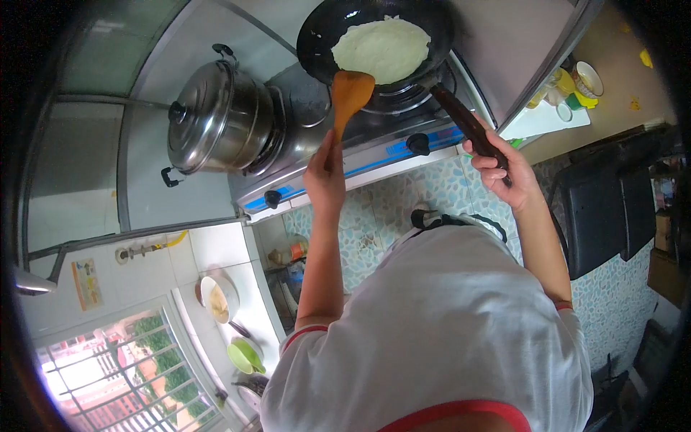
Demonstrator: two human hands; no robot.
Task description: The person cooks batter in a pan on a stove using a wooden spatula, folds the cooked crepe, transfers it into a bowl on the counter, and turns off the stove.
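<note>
My left hand [325,180] is closed around the handle of a wooden spatula [352,92]. The spatula's broad blade is at the near rim of a black wok [317,45], close to a pale, flat pancake [383,49]; whether it touches the pancake I cannot tell. With my right hand [506,169] I grip the wok's dark brown handle [466,124]. The wok is over the right burner [394,101] of a gas stove, tilted in this view. The pancake is roughly oval, with a slightly ragged edge.
A lidded steel steamer pot [216,119] stands on the left burner. Two control knobs, one a black knob [417,144], line the stove front. On the left counter are a white pan [219,299] and a green bowl [245,356]. A white bowl [588,79] sits at right, above black chairs [594,209].
</note>
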